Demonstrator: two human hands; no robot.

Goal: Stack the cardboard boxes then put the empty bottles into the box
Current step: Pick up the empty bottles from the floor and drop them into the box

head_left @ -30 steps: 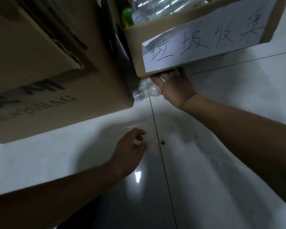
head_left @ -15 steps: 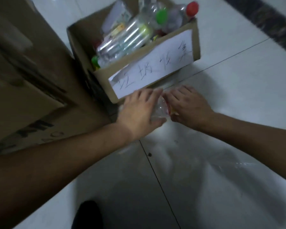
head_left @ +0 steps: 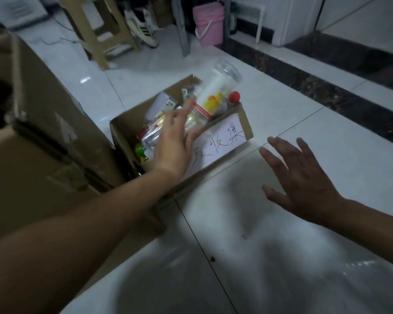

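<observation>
My left hand (head_left: 176, 141) reaches out over the open brown cardboard box with the white handwritten paper label (head_left: 241, 123), fingers spread and loose, gripping nothing. Just past my fingertips a clear plastic bottle with a white and red label (head_left: 213, 91) is tilted above the box, its open mouth end pointing up and away from me. It is blurred, and I cannot tell whether my fingers touch it. My right hand (head_left: 304, 182) hangs palm down over the white tiled floor (head_left: 327, 132), beside the box's near right corner, fingers splayed and empty.

The box sits on the floor and is heaped with clear plastic bottles (head_left: 154, 137); a red cap (head_left: 234, 97) shows at its far right corner, a yellow cap (head_left: 211, 103) next to it, and a green cap (head_left: 140, 151) near the left wall. Touching the box on its left is a much larger brown cardboard carton (head_left: 43, 143), its top flap taped. Well behind stand a wooden stool (head_left: 95, 32), a white sports shoe (head_left: 143, 28) and a pink plastic bucket (head_left: 210, 26).
</observation>
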